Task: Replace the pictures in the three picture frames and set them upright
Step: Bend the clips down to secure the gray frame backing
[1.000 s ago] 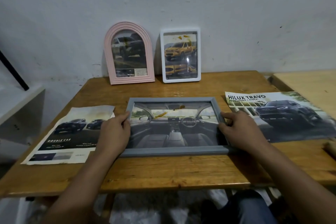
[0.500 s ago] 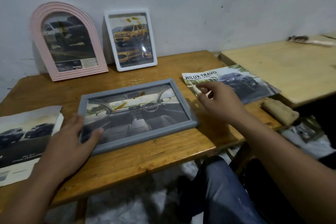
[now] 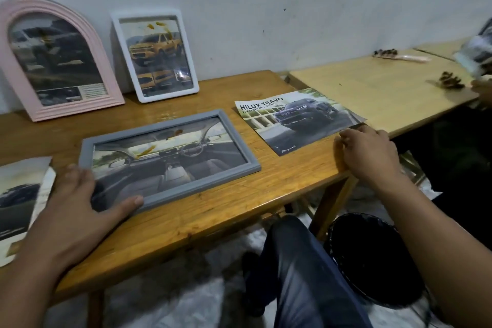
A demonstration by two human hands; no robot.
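A grey picture frame [image 3: 170, 157] lies flat and face up on the wooden table [image 3: 218, 205], with a car-interior picture in it. My left hand [image 3: 77, 200] rests spread on its near left corner. A pink arched frame [image 3: 53, 61] and a white frame [image 3: 155, 54] with a yellow truck picture stand upright against the wall. A loose "Hilux Travo" print [image 3: 295, 120] lies to the right of the grey frame. My right hand [image 3: 367, 153] is at that print's near right corner, fingers curled on its edge. Another loose print [image 3: 18, 202] lies at the far left.
A lighter wooden table [image 3: 372, 88] adjoins on the right, with small dark items and a pale stick on it. Another person's hand with papers shows at the far right edge. A black bin [image 3: 372, 255] stands on the floor beside my knee.
My right hand left the grey frame and went right to the corner of the Hilux print. My left hand slid to the frame's near left corner. My view turned to the right.
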